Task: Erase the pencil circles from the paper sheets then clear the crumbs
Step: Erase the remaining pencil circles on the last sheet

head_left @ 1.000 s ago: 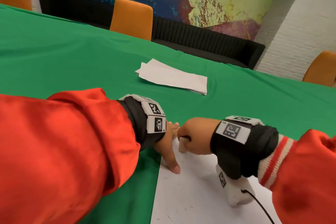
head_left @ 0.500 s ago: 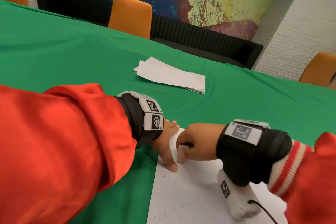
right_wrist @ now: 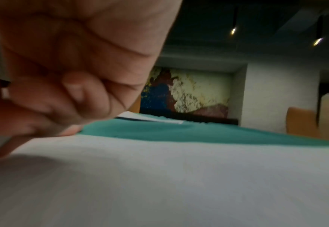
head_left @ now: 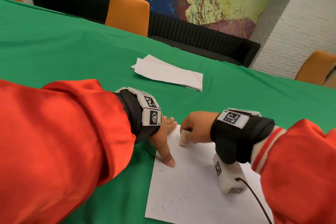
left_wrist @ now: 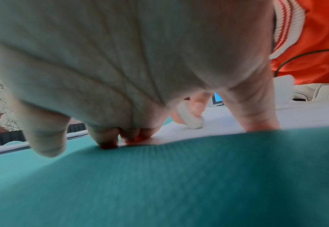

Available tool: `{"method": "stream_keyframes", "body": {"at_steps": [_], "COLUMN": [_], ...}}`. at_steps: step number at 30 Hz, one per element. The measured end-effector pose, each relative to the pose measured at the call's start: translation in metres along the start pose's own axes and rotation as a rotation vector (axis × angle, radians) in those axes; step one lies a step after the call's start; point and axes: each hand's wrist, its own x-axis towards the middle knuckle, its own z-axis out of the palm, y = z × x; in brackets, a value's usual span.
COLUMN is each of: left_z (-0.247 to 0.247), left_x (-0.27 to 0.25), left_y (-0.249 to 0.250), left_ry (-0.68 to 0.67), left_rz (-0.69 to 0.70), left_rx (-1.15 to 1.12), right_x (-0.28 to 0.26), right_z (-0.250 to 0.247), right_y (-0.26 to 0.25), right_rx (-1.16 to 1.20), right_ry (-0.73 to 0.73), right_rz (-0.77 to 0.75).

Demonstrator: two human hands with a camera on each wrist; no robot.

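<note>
Erasing step. The right hand (head_left: 195,130) grips a white eraser (head_left: 183,138), tip pressed on the paper sheet (head_left: 190,187) over faint pencil marks (head_left: 177,137). Just beside it, the left hand (head_left: 166,140), fingers spread flat, pins the sheet's corner to the worktop (head_left: 72,56). Next, probably: rub out the remaining marks, then sweep off the crumbs (head_left: 171,200).

No readable words, brands or numbers anywhere. Only black-and-white square code markers (head_left: 150,101), printed on white tags of the left wristband (head_left: 138,112), and one more such marker (head_left: 231,117) on the right wristband (head_left: 236,132); another on the white camera block (head_left: 228,176) under the right wrist. Tiny characters beside the left markers, too small to make out. Faint pencil strokes on the near paper sheet (head_left: 190,187), not lettering.
</note>
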Motion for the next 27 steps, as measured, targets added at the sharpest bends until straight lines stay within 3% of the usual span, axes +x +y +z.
{"method": "stream_keyframes", "body": {"at_steps": [3,8,13,19,23,27], "left_z": [-0.007,-0.007,-0.005,-0.010,-0.004,-0.014], "left_x": [0.004,0.004,0.006,-0.001,0.006,-0.007], "left_y": [-0.004,-0.001,-0.003,0.004,-0.003,-0.003], "left_ry": [-0.050,-0.038,-0.055,0.016,-0.041,-0.020], "left_rz": [0.028,0.041,0.033,0.144,0.061,0.091], "left_rx": [0.094,0.097,0.096,0.059,0.078,0.072], "right_x": [-0.002,-0.017,-0.004,-0.016,-0.001,-0.007], "right_z": [0.003,0.007,0.000,0.005,-0.001,0.005], "right_y": [0.000,-0.010,-0.003,-0.014,-0.010,-0.016], "right_rx": [0.010,0.029,0.000,-0.034,-0.056,-0.006], "right_ry": [0.017,-0.101,0.007,-0.065,0.022,-0.020], "right_rz": [-0.011,-0.099,-0.010,-0.126,-0.044,-0.108]}}
